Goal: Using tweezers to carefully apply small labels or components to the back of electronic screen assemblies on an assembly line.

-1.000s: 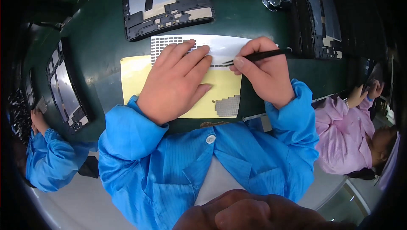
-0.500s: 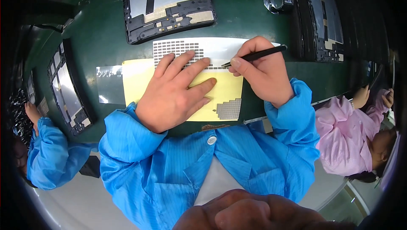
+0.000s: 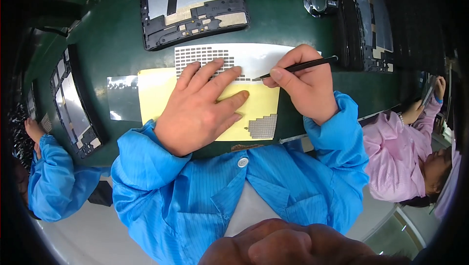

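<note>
My left hand [image 3: 202, 104] lies flat with its fingers spread, pressing on a white sheet [image 3: 266, 56] and a yellow sheet [image 3: 157, 91]. Rows of small dark rectangular stickers [image 3: 198, 54] cover the white sheet's left part. A stepped block of small grey pieces [image 3: 263, 127] sits at the yellow sheet's lower right corner. Pinched in my right hand [image 3: 310, 84] is a pair of black tweezers [image 3: 311, 64]. Their tips touch or nearly touch the end of the lowest sticker row, right of my left fingers. Whether a sticker is between the tips, I cannot tell.
Ahead lies a black device frame [image 3: 198, 21] with a silver plate. Similar frames stand left [image 3: 73, 104] and far right [image 3: 373, 21]. A chrome hand counter [image 3: 320, 2] and a clear plastic film [image 3: 122, 98] are nearby. Co-workers sit left [image 3: 61, 182] and right [image 3: 391, 157].
The tweezers' tips have come closer together and shifted slightly left and down along the sticker row. My left hand stays in place. The co-worker at right has raised a hand.
</note>
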A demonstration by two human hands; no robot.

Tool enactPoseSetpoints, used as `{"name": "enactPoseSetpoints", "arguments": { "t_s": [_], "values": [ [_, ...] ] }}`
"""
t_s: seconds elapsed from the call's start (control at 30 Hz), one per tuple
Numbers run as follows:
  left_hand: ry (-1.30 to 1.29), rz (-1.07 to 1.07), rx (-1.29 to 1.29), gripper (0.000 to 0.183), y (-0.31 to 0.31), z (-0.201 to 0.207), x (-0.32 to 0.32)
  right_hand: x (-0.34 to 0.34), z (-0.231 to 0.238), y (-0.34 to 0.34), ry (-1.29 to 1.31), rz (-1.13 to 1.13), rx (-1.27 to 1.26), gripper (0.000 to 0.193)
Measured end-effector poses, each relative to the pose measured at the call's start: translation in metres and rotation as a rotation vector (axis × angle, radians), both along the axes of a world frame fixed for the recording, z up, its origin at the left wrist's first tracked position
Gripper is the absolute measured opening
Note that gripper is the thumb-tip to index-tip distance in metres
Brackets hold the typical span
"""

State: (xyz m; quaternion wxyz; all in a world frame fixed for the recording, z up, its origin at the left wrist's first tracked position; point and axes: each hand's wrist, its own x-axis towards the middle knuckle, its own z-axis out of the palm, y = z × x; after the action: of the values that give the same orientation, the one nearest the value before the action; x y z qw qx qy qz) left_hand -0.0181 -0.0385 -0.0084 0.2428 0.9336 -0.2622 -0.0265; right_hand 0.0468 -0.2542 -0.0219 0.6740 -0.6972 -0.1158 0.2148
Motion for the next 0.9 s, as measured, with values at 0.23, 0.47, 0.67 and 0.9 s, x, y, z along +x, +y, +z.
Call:
{"name": "enactPoseSetpoints", "arguments": {
  "t_s": [0.23, 0.47, 0.67, 0.9],
  "values": [
    [-0.060, 0.021, -0.076, 0.033, 0.005, 0.004, -0.002, 0.015, 0.028, 0.015, 0.018, -0.037, 0.171, 0.012],
    [-0.467, 0.390, -0.102, 0.031, 0.045, -0.004, 0.020, 0.055, 0.022, 0.093, -0.144, 0.094, 0.129, 0.012],
    [-0.370, 0.403, -0.079, 0.034, 0.045, -0.005, 0.026, 0.060, 0.016, 0.093, -0.351, 0.163, 0.005, 0.011],
    [-0.346, 0.447, -0.024, 0.036, 0.035, -0.008, 0.024, 0.055, 0.012, 0.089, -0.359, 0.150, -0.074, 0.010]
  ]
}}
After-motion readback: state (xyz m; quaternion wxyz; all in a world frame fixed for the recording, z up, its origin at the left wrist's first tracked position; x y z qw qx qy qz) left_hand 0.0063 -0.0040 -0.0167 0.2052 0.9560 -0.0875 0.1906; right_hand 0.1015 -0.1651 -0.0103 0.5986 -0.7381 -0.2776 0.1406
